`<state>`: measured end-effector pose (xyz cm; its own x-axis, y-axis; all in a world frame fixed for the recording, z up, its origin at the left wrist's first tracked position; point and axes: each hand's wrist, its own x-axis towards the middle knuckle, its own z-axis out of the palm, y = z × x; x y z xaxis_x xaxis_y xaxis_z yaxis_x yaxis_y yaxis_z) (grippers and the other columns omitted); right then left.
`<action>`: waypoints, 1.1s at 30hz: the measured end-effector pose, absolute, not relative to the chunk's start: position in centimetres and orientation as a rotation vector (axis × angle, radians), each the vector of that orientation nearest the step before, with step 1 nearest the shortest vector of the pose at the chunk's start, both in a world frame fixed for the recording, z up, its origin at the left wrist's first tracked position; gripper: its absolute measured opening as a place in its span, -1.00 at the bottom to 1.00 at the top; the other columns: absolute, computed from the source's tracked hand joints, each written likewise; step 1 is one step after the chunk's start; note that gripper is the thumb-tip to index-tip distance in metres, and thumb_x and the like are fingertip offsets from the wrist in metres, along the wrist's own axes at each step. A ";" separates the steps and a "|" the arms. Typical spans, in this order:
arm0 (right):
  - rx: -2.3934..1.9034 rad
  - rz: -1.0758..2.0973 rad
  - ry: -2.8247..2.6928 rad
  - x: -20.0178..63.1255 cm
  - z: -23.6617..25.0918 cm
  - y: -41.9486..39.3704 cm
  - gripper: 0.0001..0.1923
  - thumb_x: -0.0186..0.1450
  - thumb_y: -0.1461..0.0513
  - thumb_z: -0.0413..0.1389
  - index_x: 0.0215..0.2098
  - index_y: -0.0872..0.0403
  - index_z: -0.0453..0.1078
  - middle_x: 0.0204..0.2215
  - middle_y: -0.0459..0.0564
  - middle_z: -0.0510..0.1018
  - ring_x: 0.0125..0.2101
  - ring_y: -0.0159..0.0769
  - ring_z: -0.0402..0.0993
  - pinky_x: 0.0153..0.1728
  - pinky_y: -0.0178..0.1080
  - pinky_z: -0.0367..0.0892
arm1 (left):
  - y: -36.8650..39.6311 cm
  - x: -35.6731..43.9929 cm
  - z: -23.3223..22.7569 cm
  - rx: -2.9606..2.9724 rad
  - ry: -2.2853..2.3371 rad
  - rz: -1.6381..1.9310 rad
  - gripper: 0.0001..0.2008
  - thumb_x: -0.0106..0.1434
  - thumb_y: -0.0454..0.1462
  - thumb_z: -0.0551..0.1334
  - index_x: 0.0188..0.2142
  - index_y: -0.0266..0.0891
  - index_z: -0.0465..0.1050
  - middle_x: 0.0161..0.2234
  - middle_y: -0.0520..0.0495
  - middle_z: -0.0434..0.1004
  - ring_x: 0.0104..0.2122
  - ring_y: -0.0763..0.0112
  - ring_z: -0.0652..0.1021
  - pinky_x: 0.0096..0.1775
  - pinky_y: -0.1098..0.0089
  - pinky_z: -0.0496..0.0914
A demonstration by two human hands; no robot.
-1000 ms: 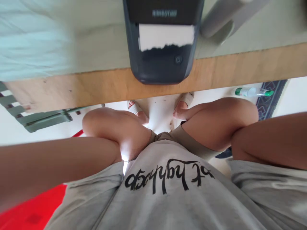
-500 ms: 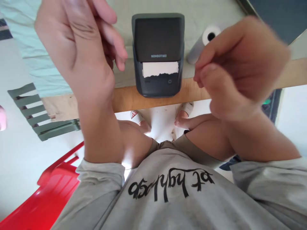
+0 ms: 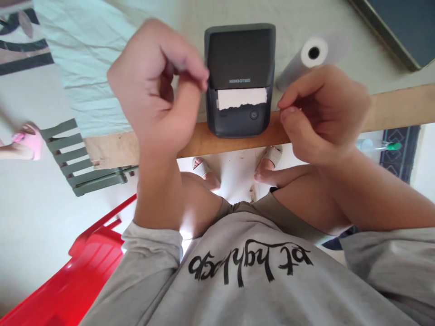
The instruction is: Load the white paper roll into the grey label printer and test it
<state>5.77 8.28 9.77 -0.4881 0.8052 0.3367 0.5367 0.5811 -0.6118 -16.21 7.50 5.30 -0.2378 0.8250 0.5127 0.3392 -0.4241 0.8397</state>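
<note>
Head view: left hand (image 3: 154, 88) and right hand (image 3: 322, 113) curl loosely, empty, flanking the printer (image 3: 240, 79), partly hidden.

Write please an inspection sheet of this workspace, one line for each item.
Surface: pale table with a wooden front edge.
Job's things: dark label printer at the table edge, a torn white paper strip sticking out of its slot.
Clutter: white paper roll lying right of the printer; light cloth on the left.
Grips: left hand and right hand raised either side of the printer, fingers curled, holding nothing visible.
Cables: nothing seen.
Surroundings: red chair, green slatted chair, bottle on the floor.
</note>
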 end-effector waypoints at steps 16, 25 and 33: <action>-1.242 0.586 -2.329 5.0 10.0 8.1 -0.63 0.24 0.13 0.05 -0.57 0.21 0.08 -0.65 -0.14 0.15 -0.60 -0.74 -0.08 -0.52 -0.46 -0.08 | 8.2 -16.6 4.8 1.660 1.394 1.729 -0.81 0.08 -0.42 -0.02 -0.43 -0.25 0.34 -0.44 0.06 0.31 -0.31 0.51 0.52 -0.32 0.42 0.35; -1.408 0.523 -2.403 4.4 9.8 8.3 -0.37 0.15 0.03 0.13 -0.71 0.26 -0.13 -0.75 -0.14 -0.01 -0.61 -0.74 -0.24 -0.51 -0.41 -0.17 | 8.3 -16.2 5.1 1.446 1.229 1.753 -0.79 -0.01 -0.53 0.03 -0.60 -0.23 0.28 -0.63 0.07 0.23 -0.56 0.58 0.34 -0.45 0.40 0.14; -1.025 0.304 -2.314 5.3 10.6 8.6 -0.37 0.25 0.01 0.03 -0.77 0.23 -0.06 -0.80 -0.13 -0.05 -0.66 -0.71 -0.21 -0.57 -0.36 -0.26 | 7.8 -14.1 6.1 1.252 1.225 1.919 -0.67 0.39 -0.32 -0.06 -0.48 -0.29 0.31 -0.55 0.05 0.17 -0.59 0.65 0.38 -0.49 0.51 0.06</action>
<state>5.30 8.61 10.58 -0.5334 0.7347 0.4192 0.6014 0.6779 -0.4229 -14.08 7.81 6.07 -0.4248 0.8037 0.4166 0.0398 -0.4432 0.8955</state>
